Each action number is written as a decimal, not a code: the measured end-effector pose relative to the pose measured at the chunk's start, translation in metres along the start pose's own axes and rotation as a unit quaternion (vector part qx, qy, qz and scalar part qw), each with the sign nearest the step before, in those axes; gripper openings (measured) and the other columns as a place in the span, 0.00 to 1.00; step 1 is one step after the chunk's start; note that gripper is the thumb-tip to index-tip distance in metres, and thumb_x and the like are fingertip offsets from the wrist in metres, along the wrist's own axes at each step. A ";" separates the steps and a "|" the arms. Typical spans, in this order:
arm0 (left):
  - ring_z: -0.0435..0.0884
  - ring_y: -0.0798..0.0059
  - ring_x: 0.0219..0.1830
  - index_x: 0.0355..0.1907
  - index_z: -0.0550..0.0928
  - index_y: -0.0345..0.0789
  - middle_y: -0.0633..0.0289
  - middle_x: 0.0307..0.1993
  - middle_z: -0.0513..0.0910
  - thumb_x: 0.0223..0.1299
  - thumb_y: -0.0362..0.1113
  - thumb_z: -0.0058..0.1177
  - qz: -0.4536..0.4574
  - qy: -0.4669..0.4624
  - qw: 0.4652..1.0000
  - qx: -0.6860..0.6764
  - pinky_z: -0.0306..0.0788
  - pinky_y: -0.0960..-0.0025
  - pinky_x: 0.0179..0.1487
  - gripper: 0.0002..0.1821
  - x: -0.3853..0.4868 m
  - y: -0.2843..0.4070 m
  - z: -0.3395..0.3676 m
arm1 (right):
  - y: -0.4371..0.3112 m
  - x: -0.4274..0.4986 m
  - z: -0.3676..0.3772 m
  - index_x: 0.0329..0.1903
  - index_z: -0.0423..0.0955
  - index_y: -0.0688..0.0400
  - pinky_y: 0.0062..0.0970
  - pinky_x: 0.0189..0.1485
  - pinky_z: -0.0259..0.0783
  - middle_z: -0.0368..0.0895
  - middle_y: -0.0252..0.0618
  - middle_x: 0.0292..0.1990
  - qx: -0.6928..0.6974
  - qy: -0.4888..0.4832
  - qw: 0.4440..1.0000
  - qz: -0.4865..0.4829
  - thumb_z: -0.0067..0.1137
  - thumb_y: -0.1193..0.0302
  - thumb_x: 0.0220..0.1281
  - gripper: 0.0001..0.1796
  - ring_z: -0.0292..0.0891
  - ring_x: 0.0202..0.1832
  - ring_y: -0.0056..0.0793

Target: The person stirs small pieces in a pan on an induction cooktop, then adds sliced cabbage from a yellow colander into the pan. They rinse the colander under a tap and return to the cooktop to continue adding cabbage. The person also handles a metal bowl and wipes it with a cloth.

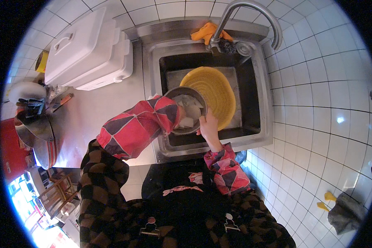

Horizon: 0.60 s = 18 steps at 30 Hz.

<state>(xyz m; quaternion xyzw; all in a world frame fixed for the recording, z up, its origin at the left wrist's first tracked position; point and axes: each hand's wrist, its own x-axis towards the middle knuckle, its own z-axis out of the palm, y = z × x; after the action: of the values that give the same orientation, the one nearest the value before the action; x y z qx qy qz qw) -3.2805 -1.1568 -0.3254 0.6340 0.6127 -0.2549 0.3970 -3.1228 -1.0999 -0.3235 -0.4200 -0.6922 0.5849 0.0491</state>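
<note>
A round metal bowl [202, 96] is held over the left part of the sink. My right hand [209, 126] grips its near right rim. My left hand [182, 114] reaches into the bowl among pale, flat pieces [192, 112], which look like cut food of a kind I cannot make out. The sleeve covers most of that hand, so its fingers are hidden. Under and beside the bowl, a yellow plastic colander [224, 99] sits in the stainless steel sink [263, 124]. The bowl overlaps the colander's left side.
A curved faucet [277, 29] rises behind the sink, with an orange cloth [206, 32] and a dark scouring pad [228, 47] at its base. A large white lidded container [86, 52] stands on the steel counter [108, 102]. Farther left are a knife [63, 101] and metal pans [38, 133].
</note>
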 end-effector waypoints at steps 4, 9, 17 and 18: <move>0.79 0.53 0.33 0.34 0.79 0.33 0.51 0.29 0.80 0.32 0.42 0.60 0.103 0.097 0.990 0.003 0.73 0.56 0.37 0.22 -0.005 0.015 -0.005 | 0.001 0.001 -0.016 0.61 0.52 0.61 0.29 0.12 0.68 0.73 0.47 0.17 -0.015 0.023 1.000 -0.008 0.40 0.78 0.54 0.29 0.69 0.10 0.31; 0.79 0.52 0.36 0.39 0.76 0.33 0.49 0.30 0.79 0.31 0.40 0.60 0.172 0.053 0.984 0.015 0.74 0.56 0.38 0.25 0.011 0.010 -0.003 | 0.003 0.000 -0.031 0.60 0.54 0.62 0.28 0.12 0.68 0.73 0.48 0.18 -0.050 0.021 0.998 -0.030 0.40 0.78 0.53 0.28 0.68 0.10 0.32; 0.79 0.57 0.39 0.32 0.79 0.34 0.55 0.34 0.80 0.36 0.37 0.57 0.169 0.193 0.966 0.038 0.74 0.56 0.35 0.15 0.028 0.015 0.017 | 0.006 0.000 -0.040 0.59 0.56 0.61 0.31 0.13 0.69 0.73 0.50 0.18 -0.075 0.021 0.997 -0.031 0.41 0.76 0.53 0.27 0.69 0.10 0.33; 0.79 0.59 0.39 0.30 0.79 0.34 0.56 0.34 0.80 0.37 0.36 0.57 0.173 0.247 0.953 0.038 0.74 0.56 0.34 0.13 0.031 0.017 0.019 | 0.005 0.001 -0.040 0.59 0.56 0.60 0.31 0.13 0.69 0.73 0.49 0.18 -0.077 0.021 0.996 -0.047 0.41 0.77 0.53 0.27 0.69 0.10 0.33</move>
<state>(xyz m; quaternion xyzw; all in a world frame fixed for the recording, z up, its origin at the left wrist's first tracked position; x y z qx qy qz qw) -3.2571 -1.1537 -0.3576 0.7880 0.5624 -0.0406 0.2472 -3.0980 -1.0685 -0.3160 -0.4018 -0.7529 0.5179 0.0587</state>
